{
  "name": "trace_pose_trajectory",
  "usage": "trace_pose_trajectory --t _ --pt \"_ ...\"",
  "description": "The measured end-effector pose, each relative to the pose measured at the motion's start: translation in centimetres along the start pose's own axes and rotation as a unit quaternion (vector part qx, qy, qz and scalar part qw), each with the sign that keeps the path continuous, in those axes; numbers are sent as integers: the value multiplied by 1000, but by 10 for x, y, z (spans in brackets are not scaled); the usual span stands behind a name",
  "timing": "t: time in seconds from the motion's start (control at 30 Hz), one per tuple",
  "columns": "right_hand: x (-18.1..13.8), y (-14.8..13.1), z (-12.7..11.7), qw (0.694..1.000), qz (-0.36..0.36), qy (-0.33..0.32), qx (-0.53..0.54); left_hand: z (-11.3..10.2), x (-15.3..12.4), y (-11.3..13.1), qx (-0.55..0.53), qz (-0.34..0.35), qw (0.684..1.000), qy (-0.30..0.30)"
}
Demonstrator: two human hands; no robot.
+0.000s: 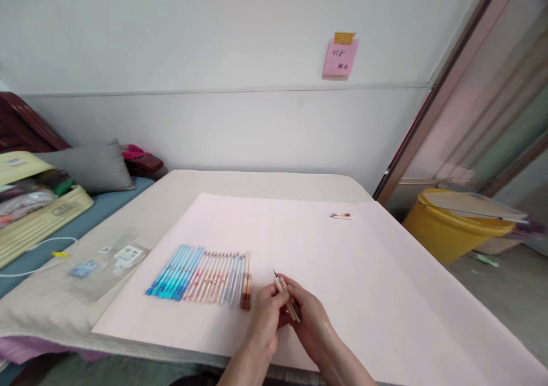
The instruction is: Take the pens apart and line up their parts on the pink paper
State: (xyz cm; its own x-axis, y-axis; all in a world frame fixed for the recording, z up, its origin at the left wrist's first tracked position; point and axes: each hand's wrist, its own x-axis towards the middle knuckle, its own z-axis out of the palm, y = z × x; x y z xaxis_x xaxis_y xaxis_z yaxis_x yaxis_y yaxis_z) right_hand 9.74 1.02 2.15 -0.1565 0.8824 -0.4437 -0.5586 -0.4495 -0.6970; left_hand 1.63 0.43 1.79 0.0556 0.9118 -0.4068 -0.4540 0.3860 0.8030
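Observation:
Both of my hands meet over the near edge of a pink sheet (351,272) and pinch one thin pen (286,297), its dark tip pointing up and away. My left hand (265,314) grips it from the left, my right hand (309,317) from the right. Just left of them lies a tidy row of several pens (201,273), blue ones at the left, pale ones in the middle, brown ones at the right. Two small pen parts (341,216) lie far off on the sheet.
The sheet covers a beige table (141,214). Plastic packets (111,260) lie on its left part. A white cable (40,257), a grey pillow (92,166) and a yellow case (38,217) are at the far left. A yellow bucket (449,229) stands right. A pink note (340,56) hangs on the wall.

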Motion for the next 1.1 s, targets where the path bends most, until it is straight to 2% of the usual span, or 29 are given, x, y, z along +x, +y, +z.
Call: trace_pose_trajectory --t 0.13,0.3,0.47,0.63,0.83,1.1 --pt "-1 -1 0 1000 -7 -24 -9 -1 0 4 -11 13 1000 19" --pt "0 0 -3 998 -41 -25 45 -11 7 12 -71 33 994 82" --pt "-6 3 -2 998 -2 -35 60 -20 13 14 -93 60 987 118" --pt "-9 6 -1 1000 -16 -12 19 -21 14 10 -100 73 985 122" --pt "-3 9 -1 998 -29 13 -61 -24 15 7 -65 48 988 133" --pt "-4 11 4 999 -48 3 -6 -14 7 8 -75 68 985 140"
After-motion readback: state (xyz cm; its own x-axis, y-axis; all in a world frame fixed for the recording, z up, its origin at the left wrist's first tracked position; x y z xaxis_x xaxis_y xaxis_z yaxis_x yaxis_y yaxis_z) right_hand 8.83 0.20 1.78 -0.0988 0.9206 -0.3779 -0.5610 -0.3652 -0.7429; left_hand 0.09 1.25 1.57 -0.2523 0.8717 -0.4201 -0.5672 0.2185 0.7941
